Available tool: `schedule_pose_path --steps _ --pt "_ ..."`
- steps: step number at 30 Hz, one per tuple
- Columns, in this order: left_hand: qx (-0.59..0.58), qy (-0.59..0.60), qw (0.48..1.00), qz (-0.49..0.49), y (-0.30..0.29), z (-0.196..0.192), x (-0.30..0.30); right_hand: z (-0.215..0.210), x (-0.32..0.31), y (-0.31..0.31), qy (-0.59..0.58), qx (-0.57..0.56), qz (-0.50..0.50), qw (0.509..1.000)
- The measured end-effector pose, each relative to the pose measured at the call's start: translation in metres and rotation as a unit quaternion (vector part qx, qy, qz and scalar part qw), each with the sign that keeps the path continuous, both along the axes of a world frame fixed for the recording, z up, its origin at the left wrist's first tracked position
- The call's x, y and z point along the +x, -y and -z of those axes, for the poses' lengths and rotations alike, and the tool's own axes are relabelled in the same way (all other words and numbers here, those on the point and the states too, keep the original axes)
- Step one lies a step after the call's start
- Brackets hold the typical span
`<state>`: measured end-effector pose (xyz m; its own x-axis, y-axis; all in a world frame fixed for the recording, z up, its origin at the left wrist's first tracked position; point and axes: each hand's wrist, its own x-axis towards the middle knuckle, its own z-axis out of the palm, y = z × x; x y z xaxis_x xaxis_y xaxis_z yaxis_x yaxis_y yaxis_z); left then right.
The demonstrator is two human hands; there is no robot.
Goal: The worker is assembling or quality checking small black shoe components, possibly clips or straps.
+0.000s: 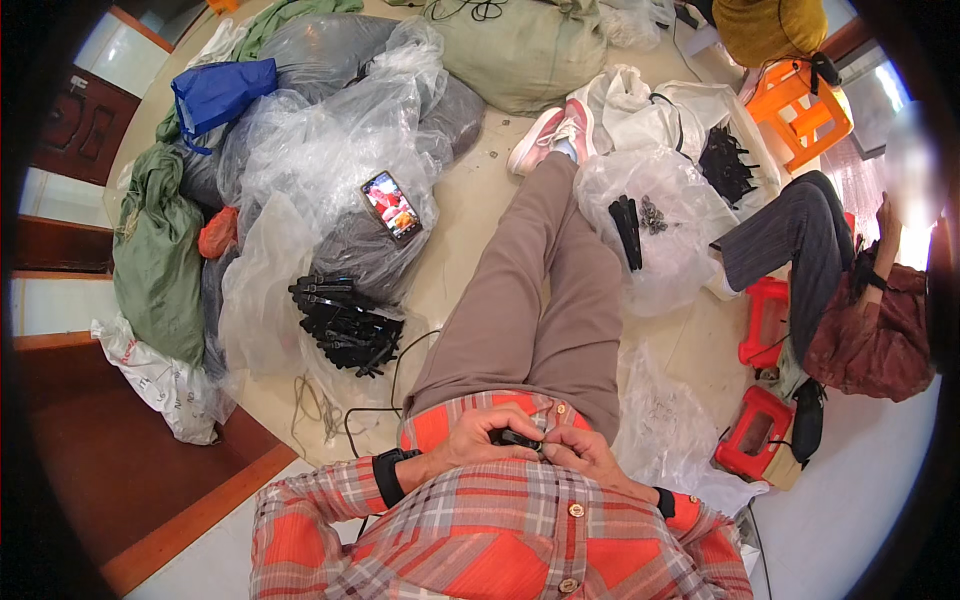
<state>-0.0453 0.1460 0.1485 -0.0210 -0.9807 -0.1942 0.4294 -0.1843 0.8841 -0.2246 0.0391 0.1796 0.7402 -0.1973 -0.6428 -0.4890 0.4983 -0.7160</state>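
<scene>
Close against my lap, my left hand (482,440) is closed around a small dark black piece (517,438), perhaps a folded strap. My right hand (588,456) meets it from the other side, thumb and fingertips pinched on the piece's end. Most of the piece is hidden in my fingers. Left of my legs lies a bundle of black straps (350,325) with what look like buckles. To the right, several long black strips (626,232) and a small heap of metal bits (652,216) rest on a clear plastic bag (680,260).
A lit phone (391,206) leans on plastic-wrapped bags (300,150) at the left. Beyond my shoes (553,135) sits a large green sack (515,55). At the right are another person (870,320), an orange stool (800,110) and red stools (752,432). A cable (395,375) runs beside my left leg.
</scene>
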Motion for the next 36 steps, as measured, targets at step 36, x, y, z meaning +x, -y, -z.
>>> schedule_pose_path --steps 36 --pt "0.028 0.018 0.999 0.018 0.005 -0.004 -0.003 0.0 -0.007 0.005 0.048 0.035 -0.003 0.998"
